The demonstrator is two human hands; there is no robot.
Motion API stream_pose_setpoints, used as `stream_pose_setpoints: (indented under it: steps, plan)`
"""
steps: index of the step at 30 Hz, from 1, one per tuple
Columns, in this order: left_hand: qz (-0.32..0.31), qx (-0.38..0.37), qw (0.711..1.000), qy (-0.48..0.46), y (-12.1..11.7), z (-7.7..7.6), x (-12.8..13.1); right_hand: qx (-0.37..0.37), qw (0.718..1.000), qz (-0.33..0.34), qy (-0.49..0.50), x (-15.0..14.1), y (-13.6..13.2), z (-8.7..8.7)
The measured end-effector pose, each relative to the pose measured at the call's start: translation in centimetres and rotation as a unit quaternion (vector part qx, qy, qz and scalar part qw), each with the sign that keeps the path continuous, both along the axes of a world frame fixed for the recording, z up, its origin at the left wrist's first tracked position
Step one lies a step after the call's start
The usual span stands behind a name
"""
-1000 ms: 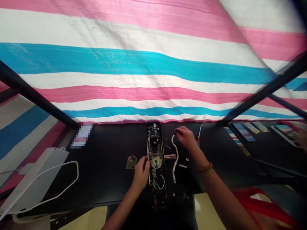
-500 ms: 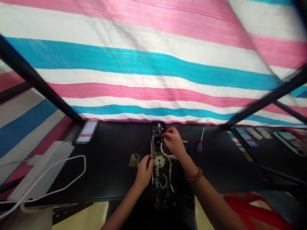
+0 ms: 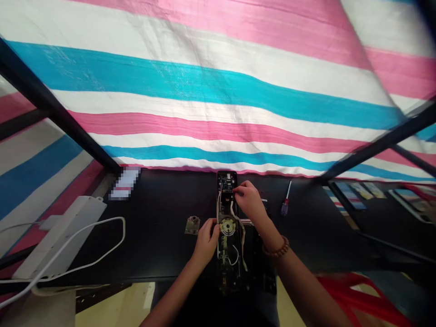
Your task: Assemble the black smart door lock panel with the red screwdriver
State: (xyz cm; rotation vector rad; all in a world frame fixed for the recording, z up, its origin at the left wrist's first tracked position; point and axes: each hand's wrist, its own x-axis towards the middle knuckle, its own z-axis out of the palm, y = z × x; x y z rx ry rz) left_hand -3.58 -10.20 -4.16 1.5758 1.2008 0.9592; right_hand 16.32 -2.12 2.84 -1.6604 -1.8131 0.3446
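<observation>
left hand (image 3: 206, 243) — gripping door-lock panel (image 3: 222, 236) | right hand (image 3: 250, 201) — pinched at circuit board (image 3: 226, 182), hold unclear | screwdriver (image 3: 285, 200) off right

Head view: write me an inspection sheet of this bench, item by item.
Surface: black tabletop, things lying on it.
Job's things: opened electronic door lock, circuit board at its far end, round brass fitting mid-lock; small brass plate to its left.
Clutter: screwdriver to the right; pixelated card at the far edge.
Hands: left hand at the lock's edge; right hand at the board, bead bracelet on its wrist.
Cables: white wire on the lock; white cord looped by white plastic housing.
Surroundings: striped tarpaulin, dark metal bars, red object lower right.
</observation>
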Motion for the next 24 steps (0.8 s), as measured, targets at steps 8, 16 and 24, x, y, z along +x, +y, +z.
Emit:
stream_pose_setpoints:
  steps: [8,16,24]
  plan:
    - [-0.005,0.000,1.000,-0.004,0.0,0.1,0.0,0.048,0.997,0.026,-0.057,-0.1,-0.7,0.1]
    - [-0.009,-0.005,1.000,-0.009,0.0,-0.2,0.0,0.094,0.989,0.053,-0.097,-0.1,-1.2,0.4]
    - [-0.022,0.020,1.000,-0.010,-0.3,-0.3,0.1,0.091,0.994,0.032,-0.057,-0.3,-0.7,-0.2]
